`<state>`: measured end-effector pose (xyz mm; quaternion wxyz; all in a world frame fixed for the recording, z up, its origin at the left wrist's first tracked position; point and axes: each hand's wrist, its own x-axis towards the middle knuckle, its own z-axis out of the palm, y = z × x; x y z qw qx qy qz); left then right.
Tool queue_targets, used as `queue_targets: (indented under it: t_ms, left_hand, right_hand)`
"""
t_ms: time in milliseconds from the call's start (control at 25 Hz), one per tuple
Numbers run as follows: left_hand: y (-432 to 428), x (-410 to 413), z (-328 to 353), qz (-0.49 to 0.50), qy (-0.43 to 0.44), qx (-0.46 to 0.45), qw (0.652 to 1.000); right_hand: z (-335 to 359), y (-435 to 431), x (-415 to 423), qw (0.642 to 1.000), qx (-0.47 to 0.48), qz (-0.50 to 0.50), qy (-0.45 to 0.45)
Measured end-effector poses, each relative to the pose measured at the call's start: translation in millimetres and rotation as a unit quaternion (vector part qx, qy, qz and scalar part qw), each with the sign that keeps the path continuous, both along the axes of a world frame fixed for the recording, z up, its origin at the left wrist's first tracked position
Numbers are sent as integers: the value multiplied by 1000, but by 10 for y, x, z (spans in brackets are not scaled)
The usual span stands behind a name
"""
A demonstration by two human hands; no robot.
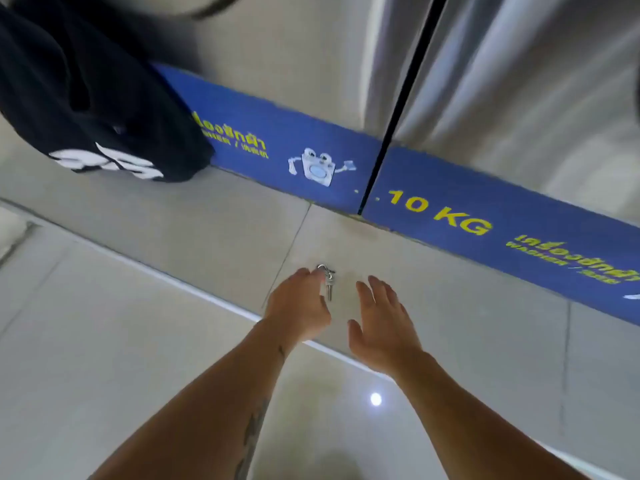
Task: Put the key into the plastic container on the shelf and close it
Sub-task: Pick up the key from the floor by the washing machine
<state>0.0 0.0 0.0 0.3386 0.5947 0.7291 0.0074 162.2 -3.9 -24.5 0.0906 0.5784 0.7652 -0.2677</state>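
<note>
A small silver key on a metal ring lies on the pale tiled floor, in front of the machines. My left hand reaches down to it, and its fingertips touch the ring end of the key. Whether the fingers grip the key is unclear. My right hand hovers just to the right of the key with fingers spread and nothing in it. The plastic container and the shelf are out of view.
Two steel-fronted washing machines stand behind the key, with a blue base strip marked "10 KG". A black garment hangs from the left machine's door. A raised tiled step runs along the machines.
</note>
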Motion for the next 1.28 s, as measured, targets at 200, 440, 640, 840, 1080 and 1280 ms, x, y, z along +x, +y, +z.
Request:
queue_targets:
  t_ms: [200, 440, 640, 840, 1080, 1280]
  left_hand:
    - [109, 43, -879, -39, 35, 52, 997]
    - [194, 43, -1323, -86, 75, 110, 987]
    - [235, 34, -1422, -82, 36, 158, 983]
    - [172, 25, -1521, -88, -8, 196, 977]
    - [83, -106, -1317, -70, -26, 188, 979]
    - [-134, -245, -836, 73, -82, 107, 988]
  right_hand:
    - [-892, 108, -48, 999, 40, 7, -20]
    - [-1345, 28, -78, 992, 125, 0, -9]
    - [-1463, -2, -56, 988, 152, -11, 5]
    - [-1467, 12, -56, 988, 155, -12, 9]
    - [-1285, 24, -73, 994, 111, 3, -17]
    - [-663, 131, -176, 999, 38, -30, -9]
